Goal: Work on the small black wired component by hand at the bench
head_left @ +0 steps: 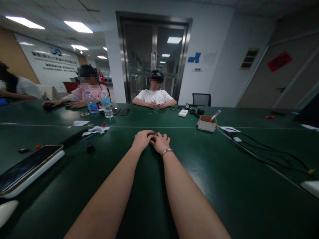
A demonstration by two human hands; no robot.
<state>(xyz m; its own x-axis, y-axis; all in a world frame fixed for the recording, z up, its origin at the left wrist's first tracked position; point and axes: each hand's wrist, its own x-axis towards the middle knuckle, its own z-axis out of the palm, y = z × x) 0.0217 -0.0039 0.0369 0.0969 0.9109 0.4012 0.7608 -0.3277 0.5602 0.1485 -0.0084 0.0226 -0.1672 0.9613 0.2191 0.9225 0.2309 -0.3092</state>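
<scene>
Well in from the counter's (149, 196) far edge, the left hand (142, 139) and right hand (160, 142) are seemingly meeting around a small dark item (153, 138), each grip's closure unclear. It is probably handling light, stiff, suiting a side pinch.

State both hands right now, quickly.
Left hand: fingers bent, close beside the other; whether it holds anything cannot be told.
Right hand: fingers curled; whether it holds anything cannot be told.
</scene>
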